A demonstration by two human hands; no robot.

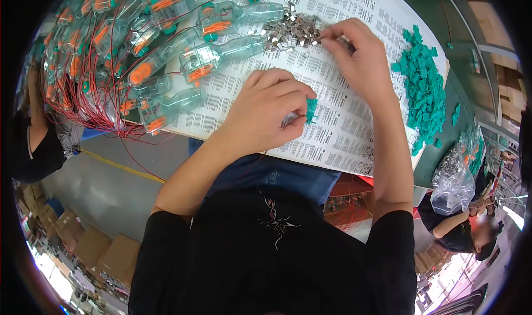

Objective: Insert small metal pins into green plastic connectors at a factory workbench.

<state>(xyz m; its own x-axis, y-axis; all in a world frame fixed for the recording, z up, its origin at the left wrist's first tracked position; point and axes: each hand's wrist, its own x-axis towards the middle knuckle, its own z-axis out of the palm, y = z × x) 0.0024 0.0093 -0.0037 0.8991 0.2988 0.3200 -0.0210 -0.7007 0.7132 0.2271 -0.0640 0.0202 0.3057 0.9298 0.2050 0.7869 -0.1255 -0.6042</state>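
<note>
My left hand (269,107) is closed over the printed sheet, with a small green plastic part (312,110) sticking out past its fingertips. Something greyish and see-through shows between thumb and fingers, too covered to name. Farther off, my right hand (357,52) has its thumb and fingertips brought together at the right edge of a heap of small silvery metal pieces (291,31). Whatever lies between those fingertips is too small to tell. Just left of the metal heap lie clear teal plastic bottle-shaped housings (235,49) with orange and green parts.
Red wires (91,113) trail from the many housings and hang over the table's left edge. A pile of green plastic parts (425,88) lies at the right on the printed sheet (343,110). Beside it sits a clear plastic bag (451,185). Other people are at both sides.
</note>
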